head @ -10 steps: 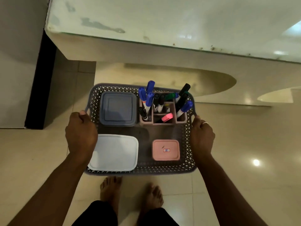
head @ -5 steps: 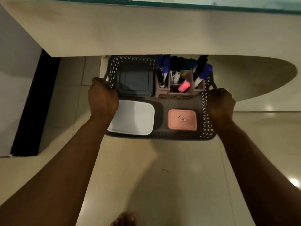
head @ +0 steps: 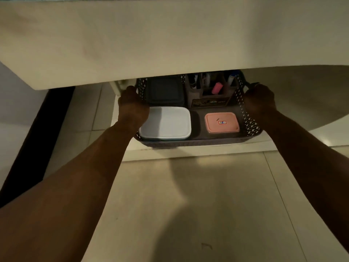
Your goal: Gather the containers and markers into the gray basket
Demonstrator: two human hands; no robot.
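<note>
Hands grip the gray basket [head: 188, 143] at both ends. The left hand [head: 133, 105] has its fingers curled tight round the left edge, and the right hand [head: 259, 102] has its fingers curled tight round the right edge. The basket is out in front of the person, low down, and its back part sits under a big pale slab [head: 170, 38]. I cannot tell if the basket is resting on anything. Inside it, a white container [head: 166, 122] lies at the front left, just beside the left hand. A small pink container [head: 221, 122] lies at the front right. A dark gray container [head: 164, 90] is at the back left. A holder [head: 209, 100] stands at the back right with markers [head: 194, 81] in it, their tops hidden by the slab. Below is a pale tiled floor [head: 207, 205].
</note>
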